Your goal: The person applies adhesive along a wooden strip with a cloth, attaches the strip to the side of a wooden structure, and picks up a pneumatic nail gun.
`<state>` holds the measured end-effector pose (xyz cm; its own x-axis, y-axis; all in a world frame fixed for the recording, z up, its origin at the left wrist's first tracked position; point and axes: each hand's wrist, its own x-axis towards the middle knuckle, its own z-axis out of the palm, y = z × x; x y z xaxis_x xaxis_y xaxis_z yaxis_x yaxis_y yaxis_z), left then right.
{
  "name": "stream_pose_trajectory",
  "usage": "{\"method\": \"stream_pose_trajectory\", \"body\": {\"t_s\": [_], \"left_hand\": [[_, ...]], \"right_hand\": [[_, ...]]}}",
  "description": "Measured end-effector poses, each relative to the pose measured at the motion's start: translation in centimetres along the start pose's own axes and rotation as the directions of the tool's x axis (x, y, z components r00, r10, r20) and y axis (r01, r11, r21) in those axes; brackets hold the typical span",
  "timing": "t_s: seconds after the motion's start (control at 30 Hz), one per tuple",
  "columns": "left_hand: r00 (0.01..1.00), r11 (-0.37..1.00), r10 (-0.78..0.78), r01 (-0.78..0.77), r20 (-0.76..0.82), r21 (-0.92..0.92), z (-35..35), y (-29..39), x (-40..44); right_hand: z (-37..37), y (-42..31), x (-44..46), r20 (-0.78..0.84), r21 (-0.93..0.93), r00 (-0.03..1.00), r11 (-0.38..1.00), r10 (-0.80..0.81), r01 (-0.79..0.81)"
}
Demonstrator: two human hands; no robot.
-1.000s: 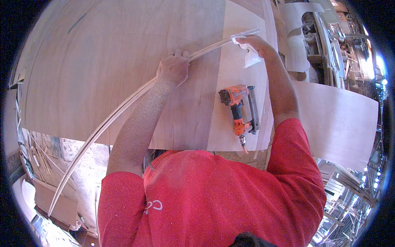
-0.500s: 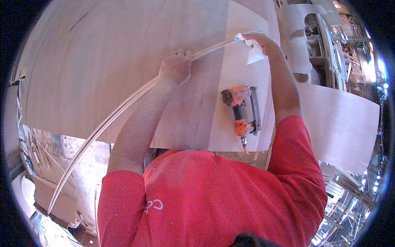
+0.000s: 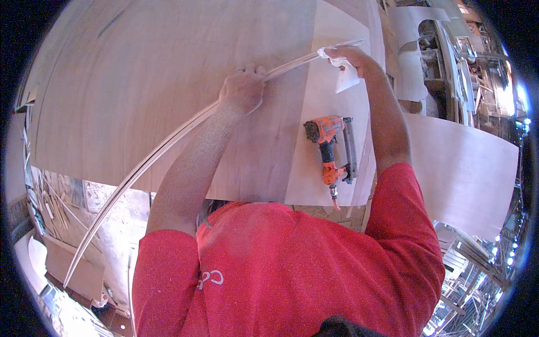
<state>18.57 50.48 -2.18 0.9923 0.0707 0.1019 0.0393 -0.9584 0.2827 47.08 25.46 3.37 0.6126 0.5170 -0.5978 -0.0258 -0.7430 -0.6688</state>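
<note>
A long, thin, pale wooden strip (image 3: 147, 160) runs in a curve from the lower left, across the large sheet of board (image 3: 168, 73), to the upper right. My left hand (image 3: 243, 90) is closed around the strip near its middle, knuckles up. At the strip's right end, my right hand (image 3: 349, 56) grips a crumpled white cloth or paper (image 3: 347, 78) that touches the strip, with a loose flap hanging down. The strip's tip extends past my right fingers. An orange and black pneumatic nail gun (image 3: 328, 149) lies on the sheet below my right hand, apart from both hands.
Another pale sheet (image 3: 460, 168) juts out at the right. Beyond it stand stacked boards and shelving (image 3: 443, 67). Thin wood offcuts (image 3: 53, 208) lie at the lower left, near a brown panel (image 3: 73, 267).
My right hand and the white cloth have shifted slightly left against the strip, and the cloth's folds have changed. My left hand keeps its hold. The nail gun lies where it was.
</note>
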Motion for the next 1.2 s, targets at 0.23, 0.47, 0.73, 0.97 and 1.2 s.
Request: {"method": "stream_pose_trajectory", "body": {"t_s": [0.23,0.47,0.73,0.97,1.2], "left_hand": [[1.000,1.000,-0.012,0.012,0.028,0.002,-0.1,0.2,0.1],[0.998,0.999,-0.035,0.037,0.042,-0.036,-0.7,0.2,0.0],[0.999,0.999,-0.022,0.023,0.046,-0.029,0.1,-0.1,0.2],[0.997,0.999,-0.034,0.035,0.070,-0.019,-0.7,0.1,-0.1],[0.989,0.998,-0.059,0.063,0.139,-0.026,-1.1,0.3,0.2]], "right_hand": [[0.9,-1.1,0.0,0.000,-0.054,0.998,0.997,0.060,-0.060],[3.1,-2.1,-1.0,-0.108,-0.014,0.993,0.999,-0.043,0.042],[6.0,-3.9,-1.6,-0.073,-0.125,0.994,0.990,-0.080,0.071],[7.8,-5.1,-3.0,0.005,-0.092,0.991,0.986,-0.137,0.137],[7.3,-4.1,-2.9,-0.008,-0.140,0.992,0.982,-0.129,0.126]]}}
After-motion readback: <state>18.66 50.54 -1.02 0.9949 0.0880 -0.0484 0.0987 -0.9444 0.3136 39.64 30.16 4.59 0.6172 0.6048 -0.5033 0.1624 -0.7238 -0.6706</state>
